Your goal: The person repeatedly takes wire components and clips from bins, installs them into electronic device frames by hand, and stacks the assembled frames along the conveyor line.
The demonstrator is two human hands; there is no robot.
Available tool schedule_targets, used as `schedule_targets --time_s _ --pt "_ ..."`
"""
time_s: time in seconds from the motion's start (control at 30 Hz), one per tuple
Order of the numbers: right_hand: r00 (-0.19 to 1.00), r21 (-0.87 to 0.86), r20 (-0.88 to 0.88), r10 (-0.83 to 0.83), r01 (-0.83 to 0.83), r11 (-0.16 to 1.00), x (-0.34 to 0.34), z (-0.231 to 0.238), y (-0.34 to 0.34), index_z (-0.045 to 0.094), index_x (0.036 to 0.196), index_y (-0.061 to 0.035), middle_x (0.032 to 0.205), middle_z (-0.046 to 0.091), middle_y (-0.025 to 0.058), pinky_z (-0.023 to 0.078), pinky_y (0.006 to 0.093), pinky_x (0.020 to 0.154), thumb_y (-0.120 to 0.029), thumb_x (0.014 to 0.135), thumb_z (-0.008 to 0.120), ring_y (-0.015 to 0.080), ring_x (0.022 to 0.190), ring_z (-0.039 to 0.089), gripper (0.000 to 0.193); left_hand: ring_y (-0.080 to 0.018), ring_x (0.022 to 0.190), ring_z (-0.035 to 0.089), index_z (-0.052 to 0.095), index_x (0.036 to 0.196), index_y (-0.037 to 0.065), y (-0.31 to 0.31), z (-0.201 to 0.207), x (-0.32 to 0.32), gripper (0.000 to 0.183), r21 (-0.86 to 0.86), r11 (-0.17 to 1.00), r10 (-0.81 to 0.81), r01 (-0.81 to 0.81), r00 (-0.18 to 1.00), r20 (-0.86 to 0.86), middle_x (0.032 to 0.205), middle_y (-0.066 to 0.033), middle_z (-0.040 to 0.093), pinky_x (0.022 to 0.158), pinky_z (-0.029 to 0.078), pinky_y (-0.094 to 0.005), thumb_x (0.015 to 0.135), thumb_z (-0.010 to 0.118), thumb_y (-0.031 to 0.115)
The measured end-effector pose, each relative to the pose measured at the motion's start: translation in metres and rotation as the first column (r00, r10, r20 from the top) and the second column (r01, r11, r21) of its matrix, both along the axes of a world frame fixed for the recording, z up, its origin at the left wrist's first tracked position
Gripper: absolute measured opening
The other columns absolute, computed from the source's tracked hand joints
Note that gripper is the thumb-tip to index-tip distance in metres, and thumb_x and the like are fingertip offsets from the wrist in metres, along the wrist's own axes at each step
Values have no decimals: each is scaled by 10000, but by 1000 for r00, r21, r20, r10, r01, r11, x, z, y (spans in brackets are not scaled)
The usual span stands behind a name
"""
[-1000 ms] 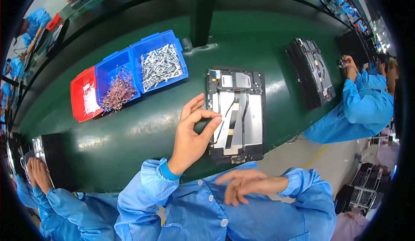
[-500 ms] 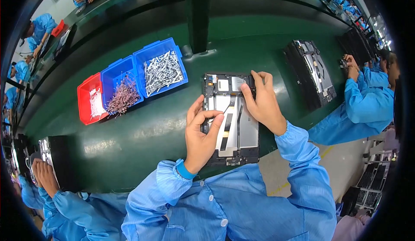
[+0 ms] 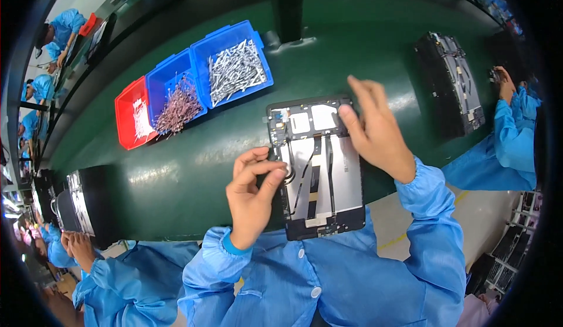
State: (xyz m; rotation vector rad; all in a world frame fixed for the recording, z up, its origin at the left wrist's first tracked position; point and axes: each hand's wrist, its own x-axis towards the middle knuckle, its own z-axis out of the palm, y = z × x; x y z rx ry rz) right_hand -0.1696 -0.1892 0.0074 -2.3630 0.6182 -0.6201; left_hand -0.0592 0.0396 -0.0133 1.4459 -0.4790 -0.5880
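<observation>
Opened tablet (image 3: 347, 177) lay on green table (image 3: 176, 198), left hand (image 3: 252, 201) pinched at the tablet's left edge, whether gripping anything I could not tell, right hand (image 3: 380, 139) spread loose at its upper-right corner.

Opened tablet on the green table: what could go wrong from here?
The left hand pinches close to a thin black cable and might snag it. The opened tablet's lower end seems to reach past the green table's near edge, so a nudge could unsettle it. Pink wire-like parts heap over the front of the middle blue bin and could spill.
</observation>
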Motion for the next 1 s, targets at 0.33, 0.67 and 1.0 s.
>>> schedule_targets --time_s 0.33,0.67,1.0 --pt "818 273 265 510 -571 774 25 10 64 685 1068 4 807 671 78 431 241 461 -71 808 782 99 548 593 288 -123 887 568 716 984 -21 6 7 13 129 -122 992 -10 30 987 163 1006 -65 579 763 467 -226 859 712 -53" --pt "826 51 360 433 -481 875 29 6 68 688 885 -47 786 626 53 482 293 481 -41 780 742 185 564 604 118 -168 806 588 737 938 25 9 11 20 177 69 995 15 -73 787 617 907 -80 581 706 485 -273 780 762 -53" --pt "886 216 247 391 -444 870 44 -13 50 678 875 1 758 614 77 425 265 484 -4 789 714 103 519 535 93 -89 688 566 614 1257 22 0 9 39 356 238 959 -143 156 987 -70 919 -33 613 549 445 -207 917 698 82"
